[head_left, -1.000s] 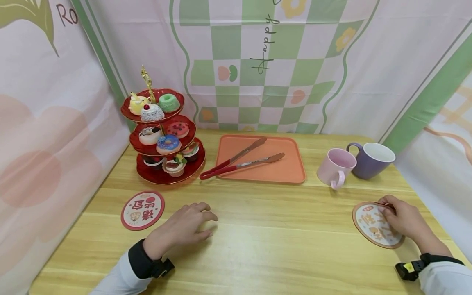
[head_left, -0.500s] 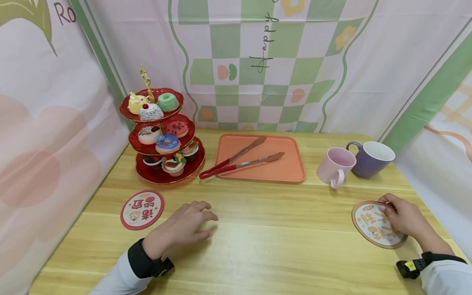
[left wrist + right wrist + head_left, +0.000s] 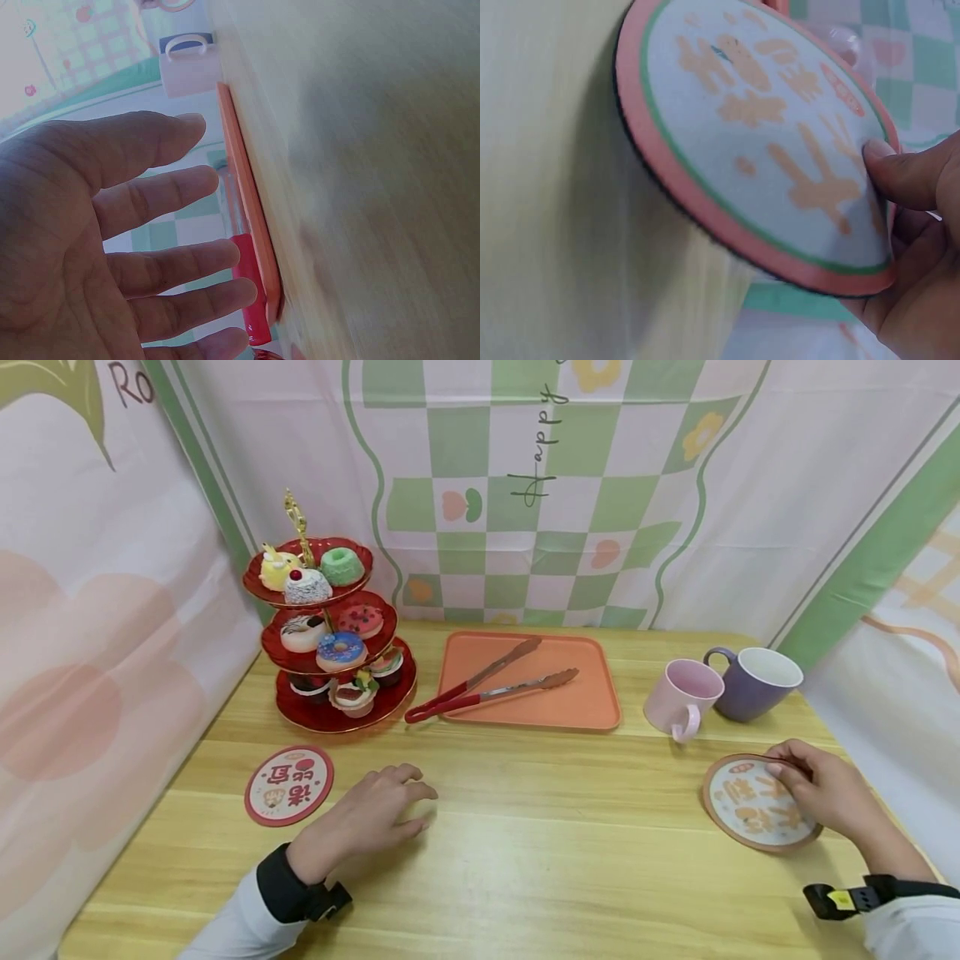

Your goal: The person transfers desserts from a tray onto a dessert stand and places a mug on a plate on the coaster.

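Observation:
Pinched by its right edge, a round orange-rimmed coaster [image 3: 757,806] is held by my right hand [image 3: 828,793], thumb on the printed face. In the right wrist view the coaster [image 3: 757,150] is tilted and raised off the wood. My left hand [image 3: 375,810] holds nothing; its fingers are spread and relaxed over the table, as the left wrist view also shows. To its left a round red-rimmed coaster [image 3: 289,785] lies flat. A pink mug [image 3: 682,697] and a purple mug [image 3: 753,685] stand beyond the right hand.
A three-tier red stand [image 3: 330,718] carries several toy cakes and doughnuts at the back left. Beside it, red-handled tongs [image 3: 480,696] lie spread across an orange tray [image 3: 585,714]. Printed curtains [image 3: 540,527] rise behind the wooden table [image 3: 540,860].
My right hand has lifted the orange-rimmed coaster a little and shifted it slightly left and away. The left hand has hardly moved.

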Demonstrator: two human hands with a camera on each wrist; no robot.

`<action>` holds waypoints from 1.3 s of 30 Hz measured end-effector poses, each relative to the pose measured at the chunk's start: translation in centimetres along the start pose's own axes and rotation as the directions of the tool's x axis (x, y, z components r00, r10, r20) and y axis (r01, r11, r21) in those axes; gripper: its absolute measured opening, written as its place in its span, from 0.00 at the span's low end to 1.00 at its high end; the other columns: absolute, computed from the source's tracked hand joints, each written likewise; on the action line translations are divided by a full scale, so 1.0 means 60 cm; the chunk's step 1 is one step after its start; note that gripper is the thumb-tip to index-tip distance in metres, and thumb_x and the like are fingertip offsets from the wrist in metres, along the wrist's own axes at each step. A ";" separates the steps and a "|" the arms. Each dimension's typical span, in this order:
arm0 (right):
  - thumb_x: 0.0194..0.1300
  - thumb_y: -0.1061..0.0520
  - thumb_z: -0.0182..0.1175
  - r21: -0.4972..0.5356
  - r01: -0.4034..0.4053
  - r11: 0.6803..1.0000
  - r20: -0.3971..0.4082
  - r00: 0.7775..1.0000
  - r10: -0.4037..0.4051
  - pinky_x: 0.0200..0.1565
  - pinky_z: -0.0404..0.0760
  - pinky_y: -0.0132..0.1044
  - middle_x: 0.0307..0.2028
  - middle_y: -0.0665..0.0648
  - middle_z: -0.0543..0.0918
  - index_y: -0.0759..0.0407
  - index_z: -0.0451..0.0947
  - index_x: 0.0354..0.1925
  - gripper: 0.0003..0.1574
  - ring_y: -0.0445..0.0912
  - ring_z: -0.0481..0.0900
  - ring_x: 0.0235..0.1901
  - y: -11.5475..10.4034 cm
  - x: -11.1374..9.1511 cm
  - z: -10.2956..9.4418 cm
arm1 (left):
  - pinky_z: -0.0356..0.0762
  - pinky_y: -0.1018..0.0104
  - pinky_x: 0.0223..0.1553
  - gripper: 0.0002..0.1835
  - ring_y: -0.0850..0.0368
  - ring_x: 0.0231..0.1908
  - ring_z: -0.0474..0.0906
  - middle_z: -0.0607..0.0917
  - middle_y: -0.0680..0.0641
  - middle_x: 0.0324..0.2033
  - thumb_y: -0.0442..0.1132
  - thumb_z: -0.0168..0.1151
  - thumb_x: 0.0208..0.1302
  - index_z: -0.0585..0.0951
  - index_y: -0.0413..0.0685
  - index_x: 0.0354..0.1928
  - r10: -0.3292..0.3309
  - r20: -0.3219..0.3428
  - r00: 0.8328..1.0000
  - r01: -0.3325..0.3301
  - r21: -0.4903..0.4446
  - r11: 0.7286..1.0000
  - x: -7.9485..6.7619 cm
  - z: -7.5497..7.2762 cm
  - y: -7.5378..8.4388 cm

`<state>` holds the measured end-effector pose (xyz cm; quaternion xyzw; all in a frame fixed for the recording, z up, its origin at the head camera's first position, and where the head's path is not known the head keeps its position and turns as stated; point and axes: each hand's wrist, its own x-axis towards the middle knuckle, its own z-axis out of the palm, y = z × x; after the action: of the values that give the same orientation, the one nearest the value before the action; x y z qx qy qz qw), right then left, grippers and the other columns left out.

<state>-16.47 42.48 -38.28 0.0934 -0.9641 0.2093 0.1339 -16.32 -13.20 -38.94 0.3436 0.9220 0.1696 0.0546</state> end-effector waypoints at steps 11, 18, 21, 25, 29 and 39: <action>0.63 0.65 0.59 0.068 0.037 0.997 -0.048 0.998 -0.033 0.25 0.62 0.27 0.24 0.47 0.75 0.66 0.74 0.34 0.03 0.34 0.65 0.22 -0.038 0.012 0.000 | 0.69 0.48 0.45 0.16 0.49 0.46 0.72 0.77 0.44 0.47 0.45 0.65 0.58 0.82 0.49 0.47 0.002 0.003 1.000 -0.001 -0.022 1.000 0.001 0.000 0.000; 0.63 0.68 0.57 0.166 -0.023 0.986 -0.052 0.998 0.032 0.24 0.66 0.25 0.24 0.47 0.76 0.69 0.74 0.36 0.03 0.32 0.68 0.22 -0.054 0.015 0.021 | 0.69 0.50 0.45 0.17 0.51 0.45 0.72 0.77 0.46 0.46 0.44 0.65 0.58 0.81 0.49 0.49 -0.006 0.001 1.000 0.006 -0.051 0.999 0.002 0.001 0.001; 0.65 0.67 0.55 0.245 -0.072 0.967 -0.033 0.996 0.082 0.24 0.69 0.25 0.26 0.48 0.76 0.72 0.73 0.39 0.06 0.33 0.70 0.23 -0.069 0.014 0.034 | 0.70 0.50 0.45 0.17 0.52 0.44 0.72 0.77 0.47 0.44 0.43 0.65 0.59 0.81 0.48 0.50 -0.005 -0.010 1.000 0.005 -0.074 0.997 0.004 0.001 0.000; 0.67 0.64 0.53 0.353 -0.132 0.926 0.012 0.991 0.137 0.25 0.72 0.26 0.28 0.49 0.77 0.75 0.71 0.42 0.11 0.34 0.73 0.25 -0.088 0.015 0.049 | 0.71 0.52 0.45 0.17 0.53 0.44 0.72 0.77 0.48 0.44 0.43 0.64 0.59 0.80 0.47 0.50 -0.002 -0.022 1.000 0.000 -0.101 0.995 0.005 0.003 0.000; 0.67 0.65 0.53 0.476 -0.171 0.863 0.055 0.985 0.165 0.27 0.74 0.26 0.29 0.47 0.77 0.78 0.69 0.43 0.13 0.34 0.74 0.27 -0.103 0.018 0.062 | 0.72 0.54 0.45 0.17 0.55 0.44 0.73 0.77 0.48 0.44 0.43 0.64 0.60 0.80 0.47 0.51 0.000 -0.027 1.000 -0.003 -0.122 0.993 0.007 0.006 0.000; 0.67 0.65 0.53 0.639 -0.238 0.731 0.167 0.971 0.170 0.23 0.76 0.31 0.28 0.49 0.78 0.78 0.67 0.44 0.14 0.37 0.76 0.25 -0.160 0.027 0.095 | 0.73 0.56 0.45 0.17 0.56 0.43 0.73 0.77 0.48 0.44 0.42 0.64 0.60 0.79 0.46 0.51 -0.014 -0.028 1.000 0.009 -0.161 0.987 0.009 0.006 0.005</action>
<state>-16.98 31.23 -39.13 0.0379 -0.8394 0.5417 0.0219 -16.46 -12.55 -39.15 0.3302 0.9081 0.2481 0.0696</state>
